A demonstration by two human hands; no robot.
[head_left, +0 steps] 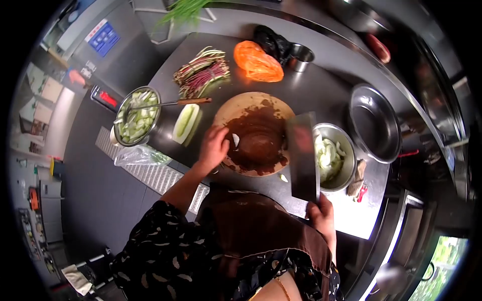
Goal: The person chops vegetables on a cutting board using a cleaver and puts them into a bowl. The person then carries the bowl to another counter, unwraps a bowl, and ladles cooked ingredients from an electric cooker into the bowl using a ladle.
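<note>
My right hand [322,214] is closed round the handle of a wide-bladed cleaver [303,163]. The blade stands over the right edge of a round wooden chopping board [232,108], beside a steel bowl [350,175] of pale sliced vegetable [329,154]. At the board's left edge is my left hand [215,146], its fingers loosely bent and apart. Just beyond those fingertips lies a small white piece [236,140] on the board's dark, wet middle. Another small pale piece [283,177] lies on the steel table below the board.
Left are a bowl of cut green vegetable [135,120], a ladle [175,103] across its rim, and a halved gourd [186,123]. Behind lie long beans [203,72], an orange bag [257,61], a black bag [272,42] and a steel cup [301,58]. A dark basin [374,120] stands right.
</note>
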